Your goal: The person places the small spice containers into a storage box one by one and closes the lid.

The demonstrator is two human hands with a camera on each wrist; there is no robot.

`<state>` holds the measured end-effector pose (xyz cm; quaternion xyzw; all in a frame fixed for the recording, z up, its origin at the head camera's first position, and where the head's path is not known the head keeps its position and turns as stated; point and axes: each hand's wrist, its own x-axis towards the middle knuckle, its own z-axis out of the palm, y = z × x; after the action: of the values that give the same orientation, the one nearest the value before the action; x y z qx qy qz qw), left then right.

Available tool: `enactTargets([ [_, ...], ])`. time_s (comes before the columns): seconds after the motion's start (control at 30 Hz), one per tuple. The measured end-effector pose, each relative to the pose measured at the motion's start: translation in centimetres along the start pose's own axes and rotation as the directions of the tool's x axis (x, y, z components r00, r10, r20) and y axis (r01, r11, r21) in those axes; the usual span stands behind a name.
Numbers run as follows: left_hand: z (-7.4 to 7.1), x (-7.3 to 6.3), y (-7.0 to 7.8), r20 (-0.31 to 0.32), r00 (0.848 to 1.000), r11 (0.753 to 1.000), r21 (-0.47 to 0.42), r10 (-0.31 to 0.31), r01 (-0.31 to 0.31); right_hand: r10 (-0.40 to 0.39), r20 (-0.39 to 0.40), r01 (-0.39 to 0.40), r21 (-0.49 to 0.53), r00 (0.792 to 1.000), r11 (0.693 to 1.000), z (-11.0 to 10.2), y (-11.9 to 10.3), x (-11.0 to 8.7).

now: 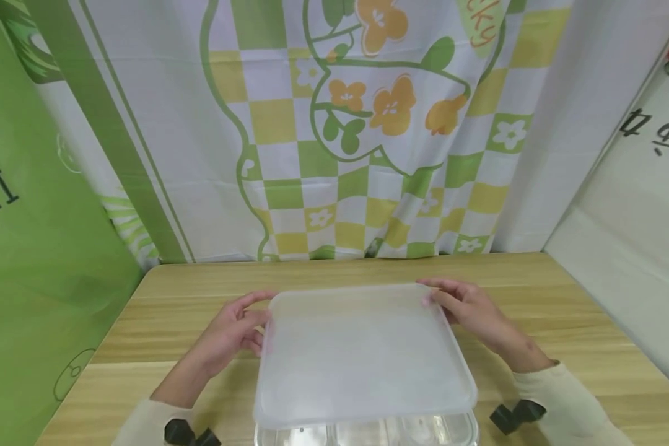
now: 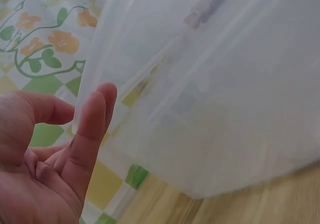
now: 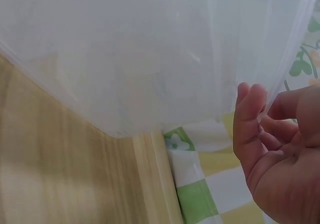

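Observation:
A translucent white plastic lid (image 1: 362,353) is held between both hands, partly over a clear container (image 1: 362,432) with compartments at the bottom of the head view. My left hand (image 1: 225,337) pinches the lid's left edge near its far corner; in the left wrist view the thumb and fingers (image 2: 90,134) sit on either side of that edge. At the far right corner, my right hand (image 1: 471,313) pinches the other edge, also seen in the right wrist view with its fingers (image 3: 250,119) against the rim. The lid hides most of the container.
Both hands are above a wood-grain table (image 1: 195,291). Behind its far edge hangs a patterned curtain (image 1: 379,204). A green cloth (image 1: 39,279) hangs on the left and a white cloth (image 1: 630,248) with lettering on the right.

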<state>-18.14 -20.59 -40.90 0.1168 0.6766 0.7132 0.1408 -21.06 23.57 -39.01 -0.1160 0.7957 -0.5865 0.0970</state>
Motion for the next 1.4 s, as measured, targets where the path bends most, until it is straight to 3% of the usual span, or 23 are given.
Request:
enactTargets([
  [0.3,0.3,-0.9,0.0,0.047,0.999,0.982,0.186,0.022,-0.030,-0.075,-0.007,0.072,-0.170,0.997,0.983,0.9,-0.2,-1.4],
  [0.5,0.8,-1.3,0.0,0.035,0.999,0.961,0.276,0.020,-0.029,-0.221,0.000,0.205,-0.376,0.975,0.904,1.5,-0.5,-2.5],
  [0.63,1.3,-1.6,-0.1,0.034,0.999,0.948,0.317,0.014,-0.024,-0.259,-0.015,0.225,-0.449,0.966,0.865,2.0,-0.5,-3.3],
  [0.83,1.7,-1.7,-0.3,0.022,0.999,0.926,0.374,0.042,-0.047,-0.265,-0.029,0.218,-0.487,0.964,0.846,2.2,-0.4,-4.3],
  [1.13,2.2,-1.6,-0.4,-0.015,0.994,0.848,0.522,0.112,-0.087,-0.270,-0.031,0.222,-0.481,0.962,0.848,2.3,0.1,-4.8],
  [1.4,2.1,-1.6,-0.7,-0.034,0.991,0.832,0.547,0.129,-0.089,-0.261,-0.018,0.221,-0.480,0.965,0.849,2.3,0.6,-4.8],
])
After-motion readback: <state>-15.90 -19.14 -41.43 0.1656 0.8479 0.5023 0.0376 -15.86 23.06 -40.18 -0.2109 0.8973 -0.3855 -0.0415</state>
